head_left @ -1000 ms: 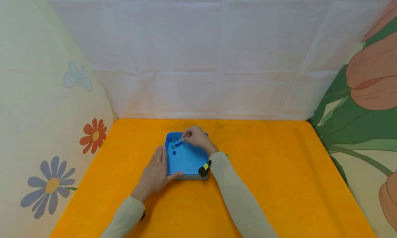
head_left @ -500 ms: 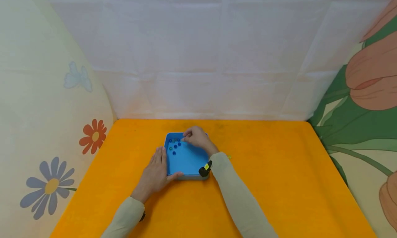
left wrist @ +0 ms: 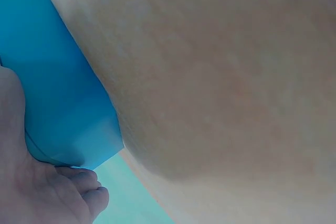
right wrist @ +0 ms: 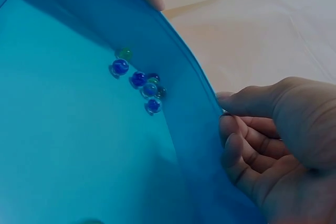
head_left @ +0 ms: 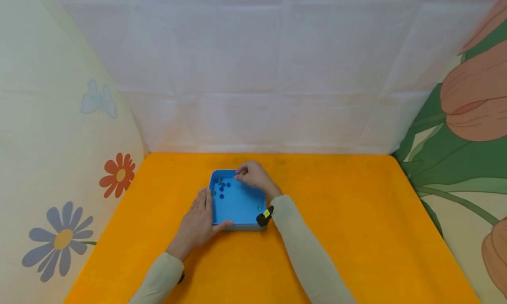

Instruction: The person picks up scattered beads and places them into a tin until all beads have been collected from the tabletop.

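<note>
In the head view a shallow blue box (head_left: 239, 203) holds several blue and green glass marbles (head_left: 221, 189), mostly at its far left. One green marble (head_left: 259, 207) lies near the right wall. My left hand (head_left: 198, 220) rests along the box's left wall with straight fingers, its thumb along the near rim. Over the far side is my right hand (head_left: 255, 178), fingers curled and thumb close to the index finger. In the right wrist view its fingertips (right wrist: 228, 124) overlap the rim; a small pale glint shows between thumb and index, and I cannot tell whether it is a marble.
The box stands on a table with an orange cover (head_left: 336, 233). A tiny yellow-green thing (head_left: 294, 202) shows beside the right sleeve (head_left: 305, 247), mostly hidden. A white cloth (head_left: 277, 75) hangs behind, with flower-printed cloths (head_left: 63, 240) at the sides.
The marbles at the far left have shifted left and nearer, and one green marble now shows by the right wall. My right hand has moved slightly right; the left stays put.
</note>
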Available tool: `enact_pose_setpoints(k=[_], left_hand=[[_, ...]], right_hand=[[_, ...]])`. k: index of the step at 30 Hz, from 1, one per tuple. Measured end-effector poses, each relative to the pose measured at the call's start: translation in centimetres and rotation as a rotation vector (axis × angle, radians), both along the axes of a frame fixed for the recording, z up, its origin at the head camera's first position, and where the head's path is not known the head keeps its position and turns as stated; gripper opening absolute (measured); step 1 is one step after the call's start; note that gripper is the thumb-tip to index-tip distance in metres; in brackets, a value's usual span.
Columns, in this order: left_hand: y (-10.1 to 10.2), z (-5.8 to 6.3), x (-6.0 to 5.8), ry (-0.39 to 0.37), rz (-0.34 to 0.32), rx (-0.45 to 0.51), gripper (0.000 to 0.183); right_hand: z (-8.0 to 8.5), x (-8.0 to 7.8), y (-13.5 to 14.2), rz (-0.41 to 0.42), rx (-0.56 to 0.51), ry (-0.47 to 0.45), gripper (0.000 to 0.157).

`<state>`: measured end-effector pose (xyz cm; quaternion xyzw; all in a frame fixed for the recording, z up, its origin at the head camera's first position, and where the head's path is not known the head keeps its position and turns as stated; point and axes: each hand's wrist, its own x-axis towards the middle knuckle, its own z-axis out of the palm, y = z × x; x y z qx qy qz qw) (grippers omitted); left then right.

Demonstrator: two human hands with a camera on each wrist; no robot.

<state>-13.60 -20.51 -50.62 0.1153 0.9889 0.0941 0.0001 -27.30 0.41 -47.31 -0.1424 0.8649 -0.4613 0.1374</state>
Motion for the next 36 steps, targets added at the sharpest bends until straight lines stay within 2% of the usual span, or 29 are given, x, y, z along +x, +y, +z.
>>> enact_pose_setpoints(k=[15,29,36], left_hand=[[-0.3,-0.2,-0.3,-0.016,0.005,-0.013,0.127],[-0.4,0.1,-0.3,-0.025,0.007,-0.008,0.127],[-0.3,-0.1,-0.2,-0.032,0.000,-0.003,0.128]], right_hand=[[0.8,0.7,2.0,0.004,0.005,0.049,0.028],[1.4,2.0,6.3,0.018,0.016,0.089,0.025],[1.1,2.8,8.8,-0.007,0.003,0.087,0.032]])
